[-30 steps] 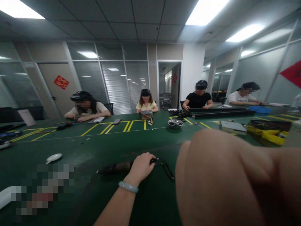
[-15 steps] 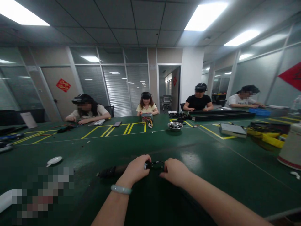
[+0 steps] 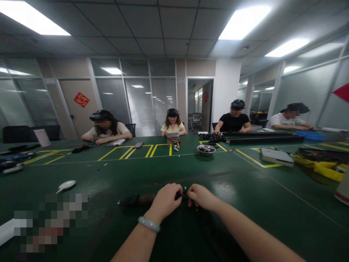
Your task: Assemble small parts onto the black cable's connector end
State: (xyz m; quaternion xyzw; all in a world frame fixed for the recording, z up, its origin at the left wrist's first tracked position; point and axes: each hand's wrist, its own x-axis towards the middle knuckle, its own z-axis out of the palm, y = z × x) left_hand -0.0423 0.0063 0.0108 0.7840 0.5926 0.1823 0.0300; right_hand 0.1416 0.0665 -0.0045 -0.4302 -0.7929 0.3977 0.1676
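Long dark tool (image 3: 139,199) lies flat on green tabletop (image 3: 245,193), pointing left-right. Left hand (image 3: 166,198) fingers wrapped on its right end; right hand (image 3: 200,196) fingers pinch there too.

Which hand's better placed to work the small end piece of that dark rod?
Probably the right hand: its fingertips sit at the rod's end. The left hand wraps the rod, steadying it on the table.

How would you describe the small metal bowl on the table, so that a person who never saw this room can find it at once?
Start at the long green table and follow its yellow lines toward the far side, where four people sit. The metal bowl stands there, just right of the middle, in front of the person in the black shirt. It is the only round, shiny silver thing there; its neighbours are dark parts and long black bars.
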